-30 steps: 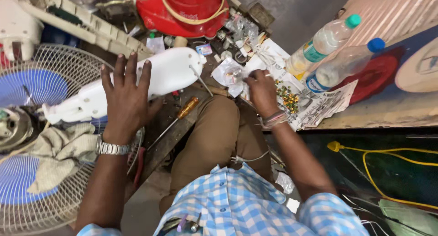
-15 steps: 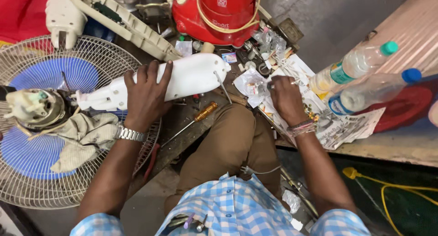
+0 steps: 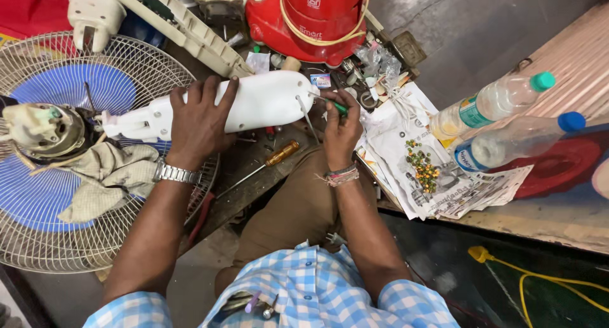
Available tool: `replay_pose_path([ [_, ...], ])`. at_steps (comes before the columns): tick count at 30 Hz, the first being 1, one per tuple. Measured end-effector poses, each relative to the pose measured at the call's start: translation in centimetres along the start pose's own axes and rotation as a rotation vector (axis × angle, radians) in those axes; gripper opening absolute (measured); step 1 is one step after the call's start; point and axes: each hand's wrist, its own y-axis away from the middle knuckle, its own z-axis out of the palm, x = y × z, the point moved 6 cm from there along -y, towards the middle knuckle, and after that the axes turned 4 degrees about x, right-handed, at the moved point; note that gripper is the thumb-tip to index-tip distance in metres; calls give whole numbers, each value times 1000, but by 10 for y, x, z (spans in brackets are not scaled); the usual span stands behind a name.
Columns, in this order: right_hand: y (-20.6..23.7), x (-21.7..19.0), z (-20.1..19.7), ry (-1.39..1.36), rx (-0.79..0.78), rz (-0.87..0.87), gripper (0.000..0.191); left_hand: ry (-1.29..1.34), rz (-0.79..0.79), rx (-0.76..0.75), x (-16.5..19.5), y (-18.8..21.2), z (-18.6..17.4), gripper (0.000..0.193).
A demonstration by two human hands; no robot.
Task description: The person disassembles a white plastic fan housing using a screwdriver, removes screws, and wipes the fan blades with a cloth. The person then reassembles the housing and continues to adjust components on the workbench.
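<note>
While the left hand (image 3: 200, 122) pins the white housing (image 3: 254, 103), a blue-labelled bottle (image 3: 491, 106) lies right.

The fan housing (image 3: 254, 103) was white, the fan blades (image 3: 38, 176) blue, the appliance (image 3: 304, 17) red, the shirt (image 3: 304, 290) blue-and-white checked, the screwdriver handle (image 3: 282, 153) amber, the bottle caps (image 3: 542, 80) green and blue.

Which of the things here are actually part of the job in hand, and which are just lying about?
In use:
- white plastic housing, pressed down by the left hand
- green-handled screwdriver, gripped by the right hand, tip at the housing's end

Lying about:
- amber-handled screwdriver
- two plastic bottles
- red appliance
- fan grille with cloth
- newspaper
</note>
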Motion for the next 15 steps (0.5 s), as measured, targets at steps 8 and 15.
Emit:
replay_pose_path([
  [8,-28,36,-26,-262,281,261,36,43,8,4,1,2,0,110],
  [15,-48,67,-16,-473,252,602,35,56,24,63,1,3,-3,107],
])
